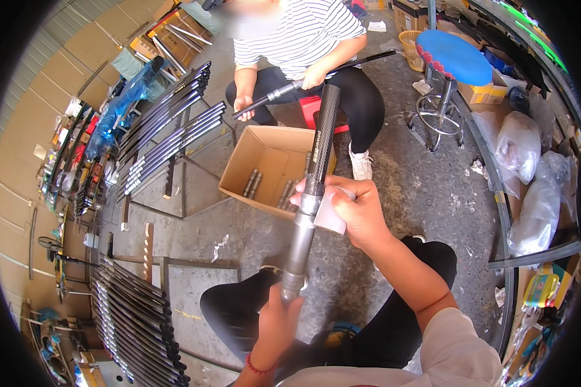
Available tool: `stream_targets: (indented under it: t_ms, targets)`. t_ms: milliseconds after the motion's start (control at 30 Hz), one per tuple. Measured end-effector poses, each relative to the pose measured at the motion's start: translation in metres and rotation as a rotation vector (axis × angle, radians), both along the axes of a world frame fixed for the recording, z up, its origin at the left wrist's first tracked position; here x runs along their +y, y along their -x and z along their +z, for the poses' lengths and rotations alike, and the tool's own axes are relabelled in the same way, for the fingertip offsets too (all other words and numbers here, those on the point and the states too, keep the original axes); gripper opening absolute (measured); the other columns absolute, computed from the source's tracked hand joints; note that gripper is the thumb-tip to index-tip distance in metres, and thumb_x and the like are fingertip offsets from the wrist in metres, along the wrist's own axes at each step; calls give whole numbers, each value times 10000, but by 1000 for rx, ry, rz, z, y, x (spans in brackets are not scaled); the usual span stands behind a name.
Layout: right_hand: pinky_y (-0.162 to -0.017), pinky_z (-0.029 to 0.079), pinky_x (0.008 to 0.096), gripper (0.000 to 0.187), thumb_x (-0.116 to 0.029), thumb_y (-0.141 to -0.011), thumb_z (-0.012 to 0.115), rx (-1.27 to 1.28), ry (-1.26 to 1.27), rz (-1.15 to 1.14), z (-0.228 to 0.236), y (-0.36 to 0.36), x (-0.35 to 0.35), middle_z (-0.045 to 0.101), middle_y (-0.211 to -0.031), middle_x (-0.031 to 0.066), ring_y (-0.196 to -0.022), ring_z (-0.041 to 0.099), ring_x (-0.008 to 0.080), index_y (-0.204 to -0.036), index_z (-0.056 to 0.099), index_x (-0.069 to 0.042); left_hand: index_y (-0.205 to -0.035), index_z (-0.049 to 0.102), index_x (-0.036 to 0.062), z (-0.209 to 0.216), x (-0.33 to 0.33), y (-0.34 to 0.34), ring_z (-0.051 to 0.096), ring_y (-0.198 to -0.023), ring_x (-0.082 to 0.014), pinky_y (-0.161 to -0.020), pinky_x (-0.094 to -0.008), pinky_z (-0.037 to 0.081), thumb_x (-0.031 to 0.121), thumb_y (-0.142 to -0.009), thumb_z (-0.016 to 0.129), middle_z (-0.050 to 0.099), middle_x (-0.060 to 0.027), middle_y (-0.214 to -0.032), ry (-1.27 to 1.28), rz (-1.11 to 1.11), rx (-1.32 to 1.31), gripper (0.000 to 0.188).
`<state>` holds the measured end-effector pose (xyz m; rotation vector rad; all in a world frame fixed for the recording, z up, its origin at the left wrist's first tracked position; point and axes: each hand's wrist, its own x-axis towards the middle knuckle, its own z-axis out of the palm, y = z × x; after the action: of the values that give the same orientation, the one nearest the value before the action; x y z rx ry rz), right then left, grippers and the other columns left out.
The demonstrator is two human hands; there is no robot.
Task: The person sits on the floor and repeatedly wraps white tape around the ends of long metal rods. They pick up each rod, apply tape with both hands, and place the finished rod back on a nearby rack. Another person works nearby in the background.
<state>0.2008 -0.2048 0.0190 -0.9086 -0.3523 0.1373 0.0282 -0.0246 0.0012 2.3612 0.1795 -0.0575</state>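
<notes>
A thick pole with silver metal fittings and a black woven-pattern upper section slants up in front of me. My left hand is wrapped round its lower end, slightly blurred. Higher up, my right hand presses a white paper or cloth piece against the pole, by the joint between silver and black. Its fingers curl round the far side, partly hidden. Behind the pole stands an open cardboard box with several silver metal fittings inside.
Opposite me a seated person holds a similar pole. Poles lie in rows on racks to the left, one far row and one near row. A blue stool and plastic bags stand right.
</notes>
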Motion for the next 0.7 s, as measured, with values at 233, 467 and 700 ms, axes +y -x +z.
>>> stream_targets:
  t_ms: [233,467,700]
  targets:
    - [-882,543,410,302,-115,-930,510,3,9,3,-3,-2,0,662,-1090,215,-991,676,311,-1068,636,121,-1131,476,-9,-5,1,0,484,-569,-124,-533,-281,423,161,-952,579,541,-60,-673,5,-43,-94,267]
    - [-880,544,419,288,-84,-932,488,41,-18,-3,0,0,0,660,-1100,218,-996,675,313,-1071,635,121,-1123,481,-7,-9,1,-1,482,-567,-116,-528,-274,419,176,-955,581,540,-53,-668,11,-39,-106,268]
    - [-877,546,418,292,-95,-932,499,13,-10,1,-3,-1,0,660,-1107,214,-993,677,312,-1076,636,118,-1172,479,38,-4,0,-2,655,-742,-406,-612,-441,508,157,-867,674,659,-217,-832,-9,2,6,381]
